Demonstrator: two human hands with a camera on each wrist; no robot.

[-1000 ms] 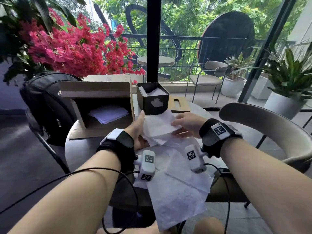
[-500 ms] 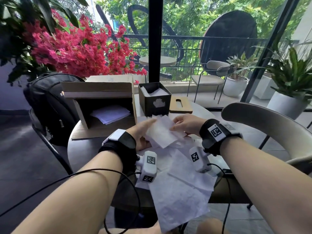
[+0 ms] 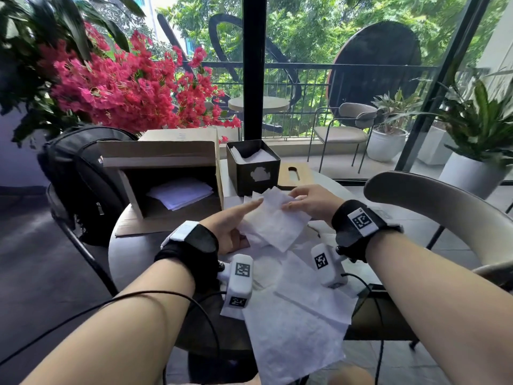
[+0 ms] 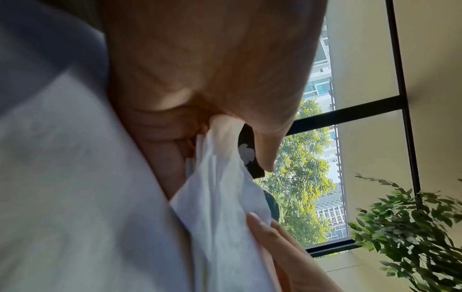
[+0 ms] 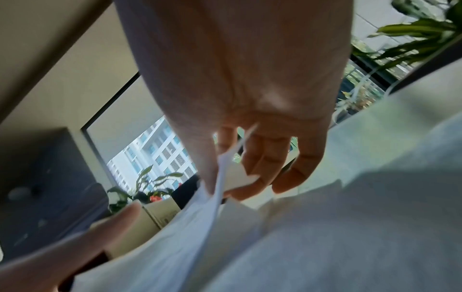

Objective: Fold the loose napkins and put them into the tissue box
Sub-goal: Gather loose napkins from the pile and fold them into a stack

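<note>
Napkin [image 3: 273, 220] hangs between both hands above the table [image 3: 133, 254], just before the box [image 3: 253, 168]. Right hand [image 3: 312, 201] pinches its far edge; left hand [image 3: 230, 225] grips its near-left side, forefinger straight.

On the desk [image 3: 133, 262] we have the tissue box [image 3: 253, 168] at the far middle, napkins inside it. Left of it lies a cardboard box [image 3: 166, 176] on its side, holding paper sheets [image 3: 180, 193]. Right of the tissue box lies its lid [image 3: 294, 175]. Loose napkins [image 3: 294, 329] spread near us, overhanging the near edge. A backpack [image 3: 80, 179] sits on a chair left of the desk.
</note>
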